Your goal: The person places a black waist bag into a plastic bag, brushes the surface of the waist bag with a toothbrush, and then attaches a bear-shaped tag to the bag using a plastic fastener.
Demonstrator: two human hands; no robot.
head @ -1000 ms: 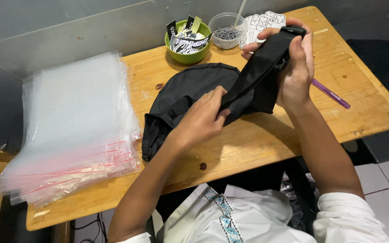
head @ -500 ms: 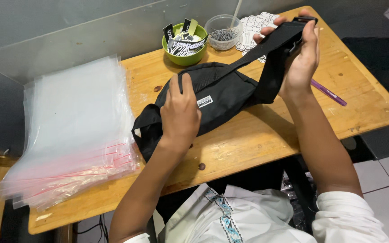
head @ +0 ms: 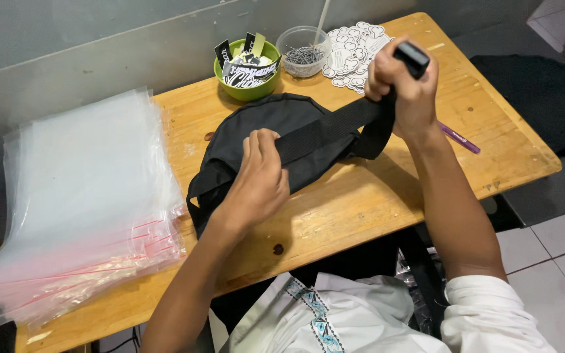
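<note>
A black waist bag lies on the wooden table. Its wide black strap runs across the bag from left to right. My left hand rests on the strap and pinches it near the bag's middle. My right hand is closed on the strap's other end and lifts it above the table, with the black buckle sticking out above my fist.
A thick stack of clear zip bags covers the table's left side. At the back stand a green bowl of tags, a clear tub of small metal parts and a pile of white stickers. A purple pen lies at right.
My left hand shifted from pressing flat on the bag to gripping the strap. My right hand turned over and pulled the strap end taut across the bag.
</note>
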